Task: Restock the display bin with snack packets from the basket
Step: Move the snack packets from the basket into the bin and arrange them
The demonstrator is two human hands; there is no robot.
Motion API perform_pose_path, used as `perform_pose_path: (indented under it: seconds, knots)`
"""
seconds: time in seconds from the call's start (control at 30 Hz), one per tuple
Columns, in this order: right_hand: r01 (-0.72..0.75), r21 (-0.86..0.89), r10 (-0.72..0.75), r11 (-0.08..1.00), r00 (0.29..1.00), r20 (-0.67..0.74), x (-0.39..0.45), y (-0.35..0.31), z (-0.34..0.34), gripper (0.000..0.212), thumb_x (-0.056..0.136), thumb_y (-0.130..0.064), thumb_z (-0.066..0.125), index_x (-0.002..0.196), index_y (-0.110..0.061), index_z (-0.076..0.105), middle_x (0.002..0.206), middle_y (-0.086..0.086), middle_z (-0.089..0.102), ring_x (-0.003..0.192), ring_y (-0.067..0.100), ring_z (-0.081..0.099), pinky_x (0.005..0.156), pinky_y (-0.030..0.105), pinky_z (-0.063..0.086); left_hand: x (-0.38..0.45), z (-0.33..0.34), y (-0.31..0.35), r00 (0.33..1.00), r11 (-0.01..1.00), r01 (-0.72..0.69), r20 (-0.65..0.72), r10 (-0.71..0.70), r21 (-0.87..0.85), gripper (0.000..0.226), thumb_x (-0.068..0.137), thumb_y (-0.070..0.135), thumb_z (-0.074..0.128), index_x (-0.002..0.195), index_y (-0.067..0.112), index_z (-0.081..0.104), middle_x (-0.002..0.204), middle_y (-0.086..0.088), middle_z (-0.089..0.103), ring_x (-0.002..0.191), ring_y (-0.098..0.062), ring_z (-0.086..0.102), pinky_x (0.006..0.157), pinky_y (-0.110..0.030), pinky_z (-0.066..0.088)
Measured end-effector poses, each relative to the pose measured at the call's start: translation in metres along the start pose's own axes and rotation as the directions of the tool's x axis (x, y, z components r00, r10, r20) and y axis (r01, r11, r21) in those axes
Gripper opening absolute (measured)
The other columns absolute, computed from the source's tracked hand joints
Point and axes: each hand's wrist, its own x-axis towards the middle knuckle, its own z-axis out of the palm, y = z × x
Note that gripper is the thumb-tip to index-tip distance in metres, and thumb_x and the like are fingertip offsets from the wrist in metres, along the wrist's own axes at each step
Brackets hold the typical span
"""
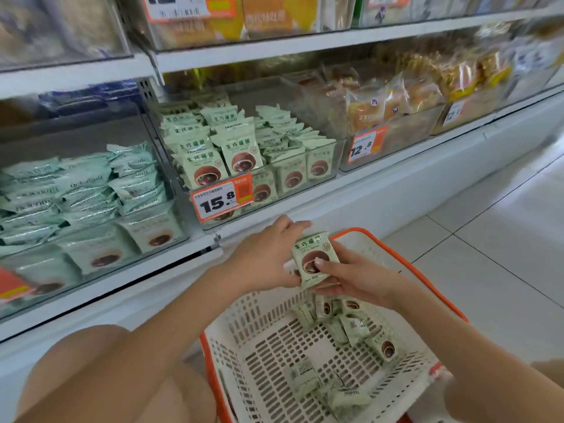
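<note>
A: What is held by the right hand point(351, 277)?

B: A pale green snack packet point(314, 259) is pinched upright there, the thumb laid across its printed front and the fingers curled under its lower edge. The same packet is met from the other side by the left hand point(268, 254), whose fingers are wrapped behind it, so it is gripped by both.

A: Which step is judged to be in hand?

B: The gathering step: the packet is held clear above the basket point(403, 254), perhaps with others stacked behind it, though that cannot be told. No placing is yet done.

A: And what is found beyond the hands?

B: Directly below them, loose packets point(357, 328) are left lying on the slotted basket floor. Ahead of and above the left hand, past the 15.8 price tag point(221, 201), the clear display bin point(323, 170) is seen, partly filled with matching packets.

A: What is called for next?

B: A lift forward and upward over the bin's front wall is likely needed, with the packet kept upright to match the rows.
</note>
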Motion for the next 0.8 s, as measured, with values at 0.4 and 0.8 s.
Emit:
perform_pose_path:
  seconds: [0.4,0.8]
  knots:
    - [0.234,-0.039,-0.237,0.971,0.952,-0.193,0.018,-0.043,0.013,0.051,0.081,-0.007,0.069,0.123,-0.027,0.048,0.106,0.010,0.065,0.100,0.027,0.065,0.092,0.048,0.052,0.015,-0.018,0.003,0.974,0.993,-0.014,-0.225,0.040,0.119,0.096,0.072,0.065,0.066,0.146,0.026,0.019,0.147,0.003,0.017,0.136,-0.018,0.018,0.108,-0.034,0.020]
    - [0.349,-0.489,-0.553,0.799,0.746,-0.371,0.124,-0.192,-0.018,0.051,0.076,-0.025,0.078,0.117,-0.012,0.051,0.108,0.000,0.068,0.096,0.009,0.066,0.082,0.027,0.055,0.011,-0.070,-0.075,0.752,0.933,0.294,-0.653,-0.093,0.206,0.083,0.073,0.051,0.070,0.139,0.011,0.040,0.130,-0.013,0.053,0.127,-0.028,0.036,0.104,-0.048,0.033]
